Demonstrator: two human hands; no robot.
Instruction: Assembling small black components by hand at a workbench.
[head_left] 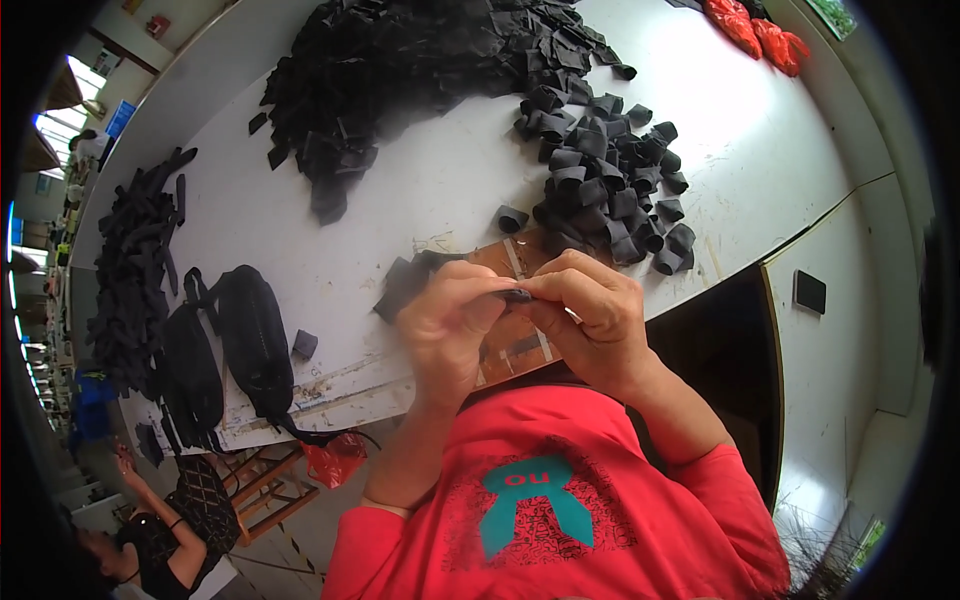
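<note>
My left hand and my right hand meet in front of my chest, fingertips pinched together on a small black fabric piece. Only a sliver of that piece shows between the fingers. Below the hands lies a brown board at the near edge of the white table. A few flat black fabric pieces lie just left of my left hand. A heap of rolled black fabric loops sits just beyond my right hand.
A large pile of flat black fabric pieces covers the far table. Black bags and a strap heap lie at left. Red-orange bags sit far right. Another person sits lower left by a wooden stool.
</note>
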